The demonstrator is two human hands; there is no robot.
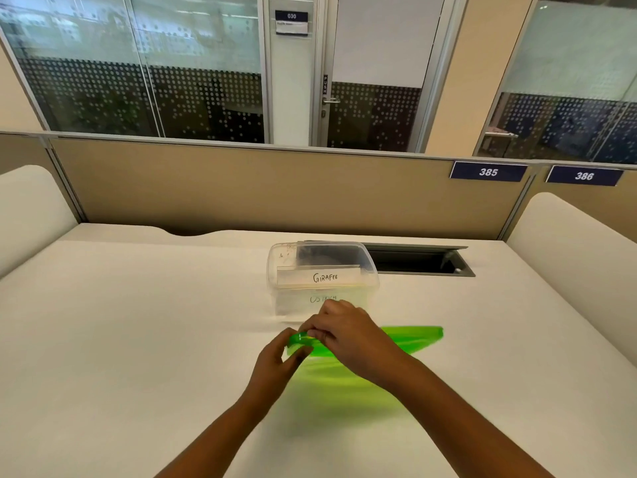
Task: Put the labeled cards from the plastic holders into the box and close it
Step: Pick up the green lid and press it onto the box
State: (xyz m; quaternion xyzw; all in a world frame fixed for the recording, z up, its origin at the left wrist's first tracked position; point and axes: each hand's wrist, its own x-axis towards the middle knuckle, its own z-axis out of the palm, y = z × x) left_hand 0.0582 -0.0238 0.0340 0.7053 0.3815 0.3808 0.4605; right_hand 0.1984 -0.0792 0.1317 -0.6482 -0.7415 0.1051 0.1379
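Note:
A clear plastic box [370,270] stands open on the white desk, just beyond my hands. Inside it lies a card in a clear holder reading "GIRAFEE" [319,277], and a second card [322,299] shows faintly through the front wall. A translucent green lid [413,336] is held tilted just above the desk in front of the box, blurred by motion. My left hand [275,360] pinches the lid's left corner. My right hand [348,334] grips the same edge from above and hides part of the lid.
A dark open cable slot [420,262] is sunk in the desk right behind the box. Beige partition panels [241,188] close off the back, with white side dividers [568,236] left and right. Bare desk surface [120,322] spreads to both sides.

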